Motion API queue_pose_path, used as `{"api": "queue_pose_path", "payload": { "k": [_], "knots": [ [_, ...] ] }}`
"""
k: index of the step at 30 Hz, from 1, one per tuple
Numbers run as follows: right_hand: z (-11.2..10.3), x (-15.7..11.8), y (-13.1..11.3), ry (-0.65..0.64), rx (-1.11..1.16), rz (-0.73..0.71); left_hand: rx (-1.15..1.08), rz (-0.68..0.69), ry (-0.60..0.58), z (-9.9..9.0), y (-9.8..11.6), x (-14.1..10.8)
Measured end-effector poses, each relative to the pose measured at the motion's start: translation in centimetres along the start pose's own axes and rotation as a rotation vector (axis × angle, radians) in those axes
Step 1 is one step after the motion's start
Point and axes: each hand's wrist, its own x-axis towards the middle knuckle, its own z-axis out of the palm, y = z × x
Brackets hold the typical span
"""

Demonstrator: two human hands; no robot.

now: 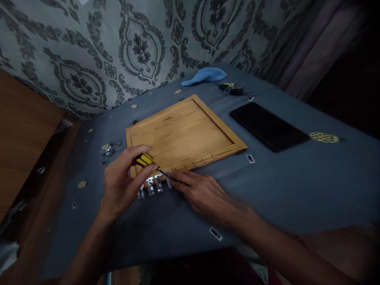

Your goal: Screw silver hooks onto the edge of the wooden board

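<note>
A yellow and black screwdriver (146,159) is gripped between the thumb and fingers of my left hand (123,174). Its shaft slants down to the right, and its tip meets the right end of a shiny metal strip with several hooks (151,187). That strip lies along the near edge of a framed wooden board (181,130), its hooks pointing towards me. The fingers of my right hand (204,192) are drawn together at the screwdriver's tip, beside the last hook. What they pinch is hidden. A row of small dark holes runs along the board's edge to the right.
A black phone (268,126) lies right of the board on the dark patterned cloth (297,190). Behind are a blue rag (204,75) and a small dark object (233,90). More metal hooks (108,149) lie at the left. A patterned wall (113,51) borders the back.
</note>
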Motion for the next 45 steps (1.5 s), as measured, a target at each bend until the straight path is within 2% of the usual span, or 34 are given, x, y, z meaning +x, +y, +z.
{"api": "queue_pose_path", "payload": {
  "k": [6, 12, 21, 26, 30, 45],
  "knots": [
    [0.2, 0.0, 0.1, 0.002, 0.0, -0.004, 0.043, 0.022, -0.031, -0.2, 0.3, 0.3],
    [0.3, -0.1, 0.1, 0.012, -0.015, -0.013, -0.041, -0.031, -0.203, -0.9, 0.6, 0.6],
    [0.3, -0.2, 0.2, 0.031, 0.007, -0.039, 0.065, 0.04, -0.06, 0.2, 0.9, 0.5],
    [0.3, -0.1, 0.1, 0.008, 0.003, -0.012, 0.067, 0.053, -0.104, -0.3, 0.9, 0.5],
    [0.4, -0.2, 0.2, 0.001, 0.008, 0.002, -0.017, 0.028, -0.139, -0.5, 0.7, 0.7],
    [0.5, -0.3, 0.2, 0.02, 0.009, -0.026, -0.136, -0.001, -0.218, -1.2, 0.2, 0.7]
  ]
}}
